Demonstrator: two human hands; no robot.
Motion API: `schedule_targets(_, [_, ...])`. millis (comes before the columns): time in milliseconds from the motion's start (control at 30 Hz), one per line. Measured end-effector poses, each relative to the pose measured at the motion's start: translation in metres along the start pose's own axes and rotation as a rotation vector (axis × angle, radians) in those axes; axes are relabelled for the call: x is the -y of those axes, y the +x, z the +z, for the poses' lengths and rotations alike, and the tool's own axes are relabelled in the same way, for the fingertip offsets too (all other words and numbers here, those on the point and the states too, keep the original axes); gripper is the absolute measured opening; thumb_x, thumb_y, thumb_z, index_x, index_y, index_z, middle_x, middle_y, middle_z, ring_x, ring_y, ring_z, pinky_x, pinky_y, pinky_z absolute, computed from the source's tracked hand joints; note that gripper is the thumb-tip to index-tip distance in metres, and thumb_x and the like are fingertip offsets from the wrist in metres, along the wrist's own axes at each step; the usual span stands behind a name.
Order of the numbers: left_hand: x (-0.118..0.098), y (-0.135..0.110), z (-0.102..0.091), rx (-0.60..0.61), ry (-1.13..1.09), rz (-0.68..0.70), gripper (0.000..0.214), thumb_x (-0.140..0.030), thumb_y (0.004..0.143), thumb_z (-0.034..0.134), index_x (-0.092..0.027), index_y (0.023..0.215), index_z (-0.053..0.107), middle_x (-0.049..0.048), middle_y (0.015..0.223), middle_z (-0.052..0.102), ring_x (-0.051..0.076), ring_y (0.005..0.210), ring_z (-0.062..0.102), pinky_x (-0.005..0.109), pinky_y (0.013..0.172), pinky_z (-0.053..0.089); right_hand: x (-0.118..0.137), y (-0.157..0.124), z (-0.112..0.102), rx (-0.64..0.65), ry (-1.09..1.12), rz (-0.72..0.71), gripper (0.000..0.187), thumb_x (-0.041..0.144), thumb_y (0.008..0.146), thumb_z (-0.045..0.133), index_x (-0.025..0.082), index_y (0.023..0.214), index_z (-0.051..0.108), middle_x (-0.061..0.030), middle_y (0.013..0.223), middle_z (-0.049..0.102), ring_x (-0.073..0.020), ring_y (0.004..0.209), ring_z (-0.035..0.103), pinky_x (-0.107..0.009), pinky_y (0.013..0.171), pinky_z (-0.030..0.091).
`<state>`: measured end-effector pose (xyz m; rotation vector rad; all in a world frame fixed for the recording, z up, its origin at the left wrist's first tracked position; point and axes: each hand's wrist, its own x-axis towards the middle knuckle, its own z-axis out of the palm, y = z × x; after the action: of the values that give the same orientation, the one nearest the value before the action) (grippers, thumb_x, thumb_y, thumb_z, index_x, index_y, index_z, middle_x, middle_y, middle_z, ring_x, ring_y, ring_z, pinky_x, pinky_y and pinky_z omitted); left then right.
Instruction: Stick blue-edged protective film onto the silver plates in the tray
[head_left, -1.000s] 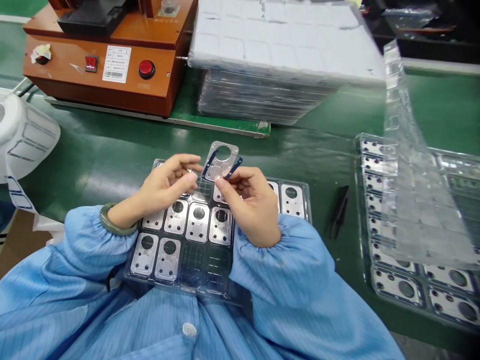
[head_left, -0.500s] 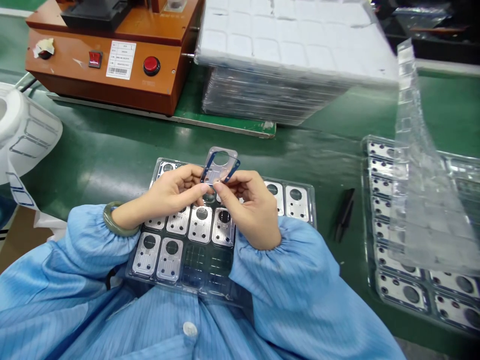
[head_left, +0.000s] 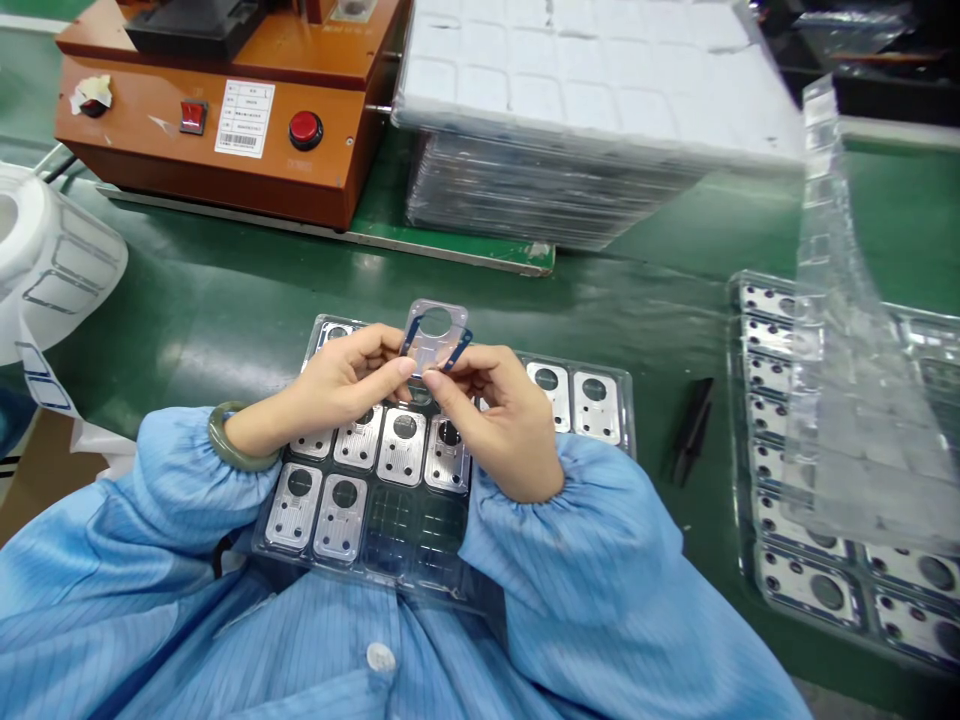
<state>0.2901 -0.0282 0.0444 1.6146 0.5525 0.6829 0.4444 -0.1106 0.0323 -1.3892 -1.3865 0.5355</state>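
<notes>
Both hands meet over a clear plastic tray (head_left: 613,440) that lies on the green table in front of me and holds several flat metal plates with round holes (head_left: 403,444). My left hand (head_left: 341,385) and my right hand (head_left: 499,420) each pinch the lower edge of one small clear rectangular piece with a round hole and a dark blue frame (head_left: 435,338), held upright just above the tray. Thumbs and forefingers of both hands are pressed together on it. Some pockets at the tray's near edge hold no plate.
An orange machine with a red button (head_left: 305,130) stands at the back left. Beside it is a tall stack of trays topped in white (head_left: 585,100). A second tray of plates (head_left: 825,590) lies right under a lifted clear cover (head_left: 847,380). Black tweezers (head_left: 694,425) lie between. A white roll (head_left: 45,270) sits left.
My left hand has closed in from a loose open pose and now pinches the framed piece together with my right. The piece has come down a little toward the tray.
</notes>
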Motion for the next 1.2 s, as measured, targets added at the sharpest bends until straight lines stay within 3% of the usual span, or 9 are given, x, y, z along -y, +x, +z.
schedule_targets(100, [-0.001,0.0011,-0.0004,-0.049,0.044,0.027,0.01,-0.021,0.087,0.055,-0.011,0.085,0.053,-0.0002,0.072,0.064,0.004,0.058,0.064,0.011,0.055,0.053,0.0021,0.0009,0.0005,0.016,-0.029,-0.033,0.008,0.017,0.082,0.062,0.017,0.086,0.055,0.0018,0.079,0.059,-0.0038,0.062,0.053,-0.016,0.056,0.045])
schedule_targets(233, [-0.0017,0.0011,-0.0021,-0.019,0.064,0.01,0.013,-0.02,0.089,0.05,-0.012,0.079,0.05,-0.0019,0.06,0.06,0.005,0.056,0.064,0.011,0.055,0.053,0.0033,0.0011,0.0012,0.034,-0.065,-0.056,0.008,0.016,0.081,0.062,0.017,0.084,0.055,0.0024,0.076,0.058,-0.0033,0.061,0.052,-0.015,0.056,0.044])
schedule_targets(400, [-0.001,-0.0004,-0.0029,-0.015,0.057,-0.004,0.014,-0.023,0.089,0.05,-0.012,0.08,0.051,-0.0008,0.063,0.061,0.006,0.058,0.064,0.013,0.057,0.054,0.0043,0.0005,0.0006,0.034,-0.092,-0.074,0.008,0.016,0.081,0.063,0.017,0.083,0.055,0.0028,0.075,0.058,-0.0031,0.06,0.052,-0.015,0.055,0.044])
schedule_targets(633, [0.0029,-0.0021,-0.0022,-0.112,0.143,0.107,0.019,-0.03,0.088,0.053,-0.012,0.093,0.057,0.0034,0.084,0.064,0.004,0.065,0.062,0.014,0.059,0.053,0.0031,0.0003,0.0006,0.042,-0.144,-0.125,0.009,0.015,0.081,0.063,0.017,0.086,0.054,0.0027,0.076,0.059,-0.0032,0.062,0.053,-0.015,0.055,0.044])
schedule_targets(800, [0.0048,-0.0031,-0.0059,-0.142,0.306,0.161,0.017,-0.027,0.09,0.049,-0.012,0.084,0.057,0.0019,0.077,0.062,0.004,0.063,0.055,0.014,0.058,0.047,0.0016,-0.001,0.0019,0.068,-0.173,-0.139,0.009,0.016,0.082,0.062,0.017,0.086,0.055,0.003,0.074,0.059,-0.0035,0.061,0.053,-0.015,0.055,0.044])
schedule_targets(967, [-0.0005,-0.0032,-0.0062,-0.155,0.369,0.192,0.017,-0.025,0.09,0.047,-0.013,0.086,0.057,0.0026,0.082,0.066,0.003,0.059,0.054,0.015,0.055,0.044,0.0017,-0.0015,0.0017,0.08,-0.167,-0.126,0.008,0.017,0.082,0.062,0.018,0.086,0.056,0.0029,0.074,0.06,-0.0043,0.061,0.054,-0.017,0.054,0.044])
schedule_targets(1200, [-0.0018,-0.003,-0.0064,-0.214,0.469,0.255,0.02,-0.025,0.092,0.044,-0.013,0.09,0.059,0.001,0.072,0.064,0.003,0.057,0.053,0.015,0.053,0.042,0.002,-0.002,0.0019,0.111,-0.174,-0.13,0.007,0.019,0.082,0.062,0.017,0.085,0.055,0.0018,0.072,0.058,-0.0048,0.057,0.051,-0.017,0.053,0.042])
